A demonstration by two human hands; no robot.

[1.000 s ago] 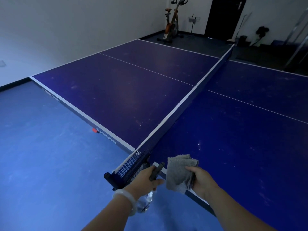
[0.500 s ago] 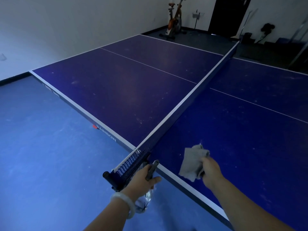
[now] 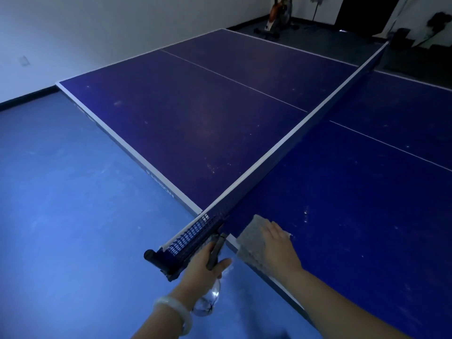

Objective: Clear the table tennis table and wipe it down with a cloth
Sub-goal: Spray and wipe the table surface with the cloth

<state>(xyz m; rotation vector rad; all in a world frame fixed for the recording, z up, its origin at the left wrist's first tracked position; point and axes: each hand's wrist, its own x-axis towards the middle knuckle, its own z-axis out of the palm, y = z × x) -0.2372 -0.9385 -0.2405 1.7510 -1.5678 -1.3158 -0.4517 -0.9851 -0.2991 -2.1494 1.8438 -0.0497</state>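
At the near corner of the table tennis table (image 3: pixel 195 133), seen from the head camera, the right hand (image 3: pixel 274 243) lies flat with fingers straight on a grey cloth (image 3: pixel 249 243) draped over the edge beside the net (image 3: pixel 195 231). The left hand (image 3: pixel 203 267) curls around a clear spray bottle (image 3: pixel 208 299), finger by its dark trigger. Half off the edge, the cloth could slide to the floor (image 3: pixel 61 216) on an outward stroke, or snag the net post (image 3: pixel 152 256).
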